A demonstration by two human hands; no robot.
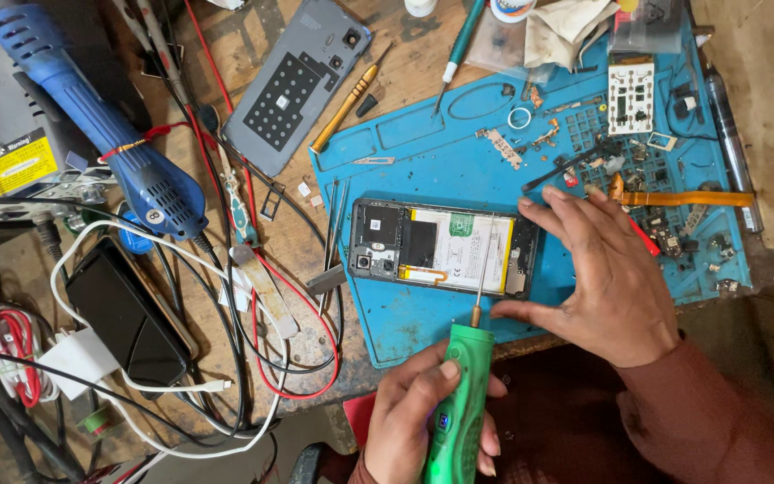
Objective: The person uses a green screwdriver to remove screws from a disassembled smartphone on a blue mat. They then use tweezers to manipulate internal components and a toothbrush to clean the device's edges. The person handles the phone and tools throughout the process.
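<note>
Head view. Worn wooden workbench (405, 72), cluttered; blue silicone repair mat (423, 161) covers its right half.

Opened smartphone (443, 248) lies flat at mat centre, back removed, battery and boards exposed, long axis running 9 to 3 o'clock.

Left hand (423, 421), at 6 o'clock of the phone, is wrapped around a green electric screwdriver (460, 403), thumb on its upper body. Thin bit points toward 12 o'clock; its tip stands over the phone's right half, near the battery edge. Contact with a screw: cannot tell.

Right hand (602, 278), at 3 o'clock of the phone, holds nothing; palm down, fingers spread. Fingertips rest at the phone's right end, thumb just beside its lower right corner.

Surroundings:
- Grey back cover (302, 81) at 11 o'clock of the phone, inner side up, off the mat.
- Yellow-handled tool (344, 106) just right of the cover.
- Orange flex ribbon (700, 198) at 2 o'clock, among small loose parts on the mat grid.
- Blue hot-air gun (100, 125) at 10 o'clock, well apart from the mat.
- Black phone (127, 314) at 8 o'clock, among tangled white, red and black cables (253, 358).
</note>
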